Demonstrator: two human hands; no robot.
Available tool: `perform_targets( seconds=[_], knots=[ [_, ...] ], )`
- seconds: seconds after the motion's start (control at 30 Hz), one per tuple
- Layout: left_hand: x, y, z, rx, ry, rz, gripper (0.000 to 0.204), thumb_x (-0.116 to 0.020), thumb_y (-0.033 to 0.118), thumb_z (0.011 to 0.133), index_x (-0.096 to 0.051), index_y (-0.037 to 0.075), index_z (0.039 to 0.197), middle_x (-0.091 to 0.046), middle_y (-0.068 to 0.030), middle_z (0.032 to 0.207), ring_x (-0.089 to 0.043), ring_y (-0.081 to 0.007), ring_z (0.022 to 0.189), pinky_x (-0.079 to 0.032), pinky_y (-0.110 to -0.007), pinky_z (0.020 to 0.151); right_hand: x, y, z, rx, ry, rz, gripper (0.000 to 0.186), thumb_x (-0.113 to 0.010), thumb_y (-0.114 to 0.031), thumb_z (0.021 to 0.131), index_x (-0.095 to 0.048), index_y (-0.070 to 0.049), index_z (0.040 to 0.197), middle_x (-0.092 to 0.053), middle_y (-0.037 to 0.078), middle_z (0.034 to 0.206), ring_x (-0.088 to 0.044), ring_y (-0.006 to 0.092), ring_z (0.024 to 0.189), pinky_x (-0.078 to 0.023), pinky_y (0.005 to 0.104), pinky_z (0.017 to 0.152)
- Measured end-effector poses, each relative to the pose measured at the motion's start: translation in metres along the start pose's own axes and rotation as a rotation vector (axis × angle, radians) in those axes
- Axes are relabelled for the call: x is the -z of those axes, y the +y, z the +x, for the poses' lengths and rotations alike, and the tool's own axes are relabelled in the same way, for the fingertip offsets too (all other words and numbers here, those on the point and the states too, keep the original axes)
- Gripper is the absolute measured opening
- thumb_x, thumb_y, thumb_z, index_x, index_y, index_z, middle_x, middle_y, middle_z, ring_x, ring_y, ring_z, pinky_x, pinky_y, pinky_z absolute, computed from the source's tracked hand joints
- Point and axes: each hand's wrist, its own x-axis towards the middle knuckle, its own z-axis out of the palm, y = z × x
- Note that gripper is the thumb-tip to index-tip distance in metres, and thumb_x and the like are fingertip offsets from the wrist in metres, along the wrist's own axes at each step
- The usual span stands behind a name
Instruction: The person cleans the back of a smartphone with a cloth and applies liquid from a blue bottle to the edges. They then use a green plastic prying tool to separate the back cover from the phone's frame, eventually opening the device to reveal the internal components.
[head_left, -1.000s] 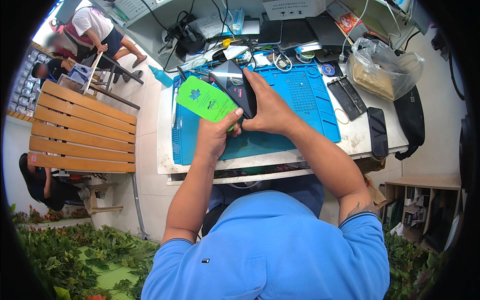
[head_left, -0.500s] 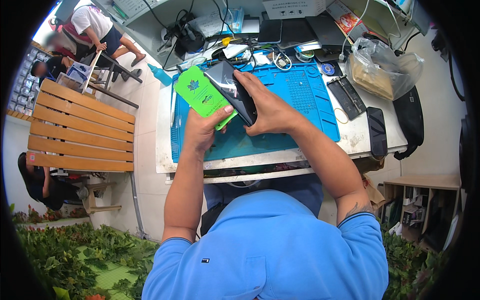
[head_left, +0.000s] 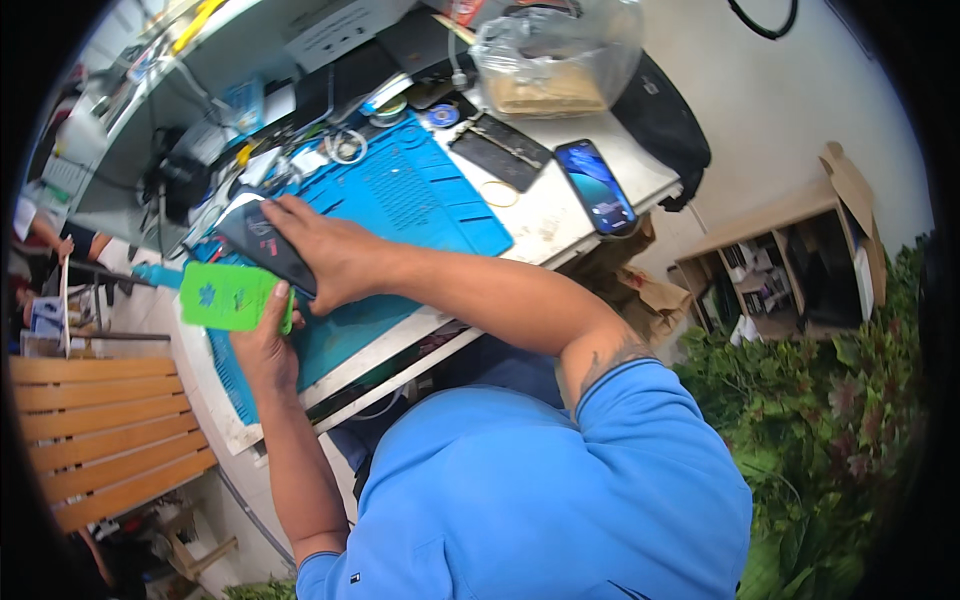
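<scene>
A bright green flat card with a leaf print (head_left: 225, 298) is pinched in my left hand (head_left: 266, 345), the thumb lying over its near right corner. Just beyond it, my right hand (head_left: 338, 258) grips a glossy dark smartphone (head_left: 258, 238) by its right edge, fingers over the far end and thumb near the close end. The phone slants, and the card's far right corner is close to it; whether they touch I cannot tell. Both are held over a blue repair mat (head_left: 450, 195) on a white table.
A second smartphone (head_left: 596, 188) with a lit screen lies at the table's right, beside an opened phone part (head_left: 500, 150) and a rubber band (head_left: 499, 194). Behind are a clear plastic bag (head_left: 555, 60), a coiled white cable (head_left: 346, 147) and clutter. A slatted wooden bench (head_left: 110, 430) stands left.
The view has swung to the right, shifting the table leftward in the picture. The green card has turned more level. The screen of the phone lying on the table has lit up.
</scene>
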Motion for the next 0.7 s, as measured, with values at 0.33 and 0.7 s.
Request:
perform_targets(
  seconds=[0.33,0.7],
  knots=[
    [0.018,0.014,0.011,0.125,-0.175,0.053,0.040,-0.084,0.009,0.089,-0.062,0.000,0.120,-0.067,-0.0070,0.094,-0.064,-0.0133,0.069,-0.049,-0.025,0.053,0.006,0.008,-0.004,0.098,-0.044,-0.020,0.138,-0.094,-0.025,0.056,-0.015,0.001,0.166,-0.026,0.035,0.165,-0.055,0.0494,0.134,-0.054,0.0469,0.106],
    [-0.006,0.017,0.001,0.103,-0.094,0.068,0.037,-0.082,0.009,0.092,-0.060,0.002,0.122,-0.066,-0.0043,0.093,-0.063,-0.0120,0.072,-0.050,-0.024,0.056,0.002,0.001,-0.006,-0.003,-0.011,-0.025,0.143,-0.095,-0.022,0.053,-0.010,-0.001,0.167,-0.024,0.036,0.166,-0.059,0.0499,0.130,-0.056,0.0480,0.102]
  ],
)
